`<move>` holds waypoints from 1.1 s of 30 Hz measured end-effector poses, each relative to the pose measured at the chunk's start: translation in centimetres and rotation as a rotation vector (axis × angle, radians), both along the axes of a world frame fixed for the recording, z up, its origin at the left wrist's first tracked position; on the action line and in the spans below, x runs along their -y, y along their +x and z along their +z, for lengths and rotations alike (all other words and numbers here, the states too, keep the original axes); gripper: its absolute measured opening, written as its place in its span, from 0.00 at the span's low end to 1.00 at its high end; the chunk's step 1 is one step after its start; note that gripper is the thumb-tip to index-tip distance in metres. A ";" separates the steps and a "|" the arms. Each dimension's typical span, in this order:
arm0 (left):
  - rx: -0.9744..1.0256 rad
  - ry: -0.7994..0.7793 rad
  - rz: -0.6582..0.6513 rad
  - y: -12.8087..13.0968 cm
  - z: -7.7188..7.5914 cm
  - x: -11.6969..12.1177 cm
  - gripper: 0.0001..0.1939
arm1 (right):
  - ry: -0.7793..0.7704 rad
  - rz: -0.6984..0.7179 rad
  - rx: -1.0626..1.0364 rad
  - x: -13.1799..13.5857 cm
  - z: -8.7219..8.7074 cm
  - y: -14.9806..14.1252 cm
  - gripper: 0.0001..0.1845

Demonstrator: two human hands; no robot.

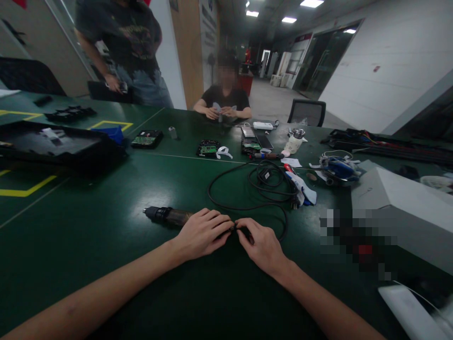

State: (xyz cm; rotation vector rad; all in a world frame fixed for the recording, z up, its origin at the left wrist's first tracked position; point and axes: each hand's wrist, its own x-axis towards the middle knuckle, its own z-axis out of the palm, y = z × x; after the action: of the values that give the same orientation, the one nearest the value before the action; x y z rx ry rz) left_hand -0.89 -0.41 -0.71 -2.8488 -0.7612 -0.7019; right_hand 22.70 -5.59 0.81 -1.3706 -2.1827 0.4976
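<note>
An electric screwdriver (167, 216) lies on the green table with its dark tip pointing left. My left hand (203, 233) is wrapped over its rear end, hiding most of the handle. Close against it, my right hand (260, 243) pinches the end of a black cable (287, 222) at the tool's tail. Whether the plug sits inside the socket cannot be made out. From there the cable loops across the table to a coil (271, 177) behind my hands.
A black tray (67, 144) stands at the left. Hard drives (208, 148), another screwdriver (267, 156) and gloves (302, 189) lie farther back. A white box (399, 208) occupies the right side. One person (226, 97) sits opposite; another person (122, 42) stands at the left.
</note>
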 end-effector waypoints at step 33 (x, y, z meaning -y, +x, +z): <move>0.119 -0.122 0.004 0.8 -0.4 0.9 0.23 | 0.024 0.015 0.008 -0.1 -0.1 0.1 0.05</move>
State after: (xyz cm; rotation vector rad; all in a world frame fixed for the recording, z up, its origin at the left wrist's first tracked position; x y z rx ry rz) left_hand -0.08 -1.27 -1.07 -2.9345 -0.8540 -0.8599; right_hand 22.79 -5.47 0.70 -1.3465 -2.1997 0.4715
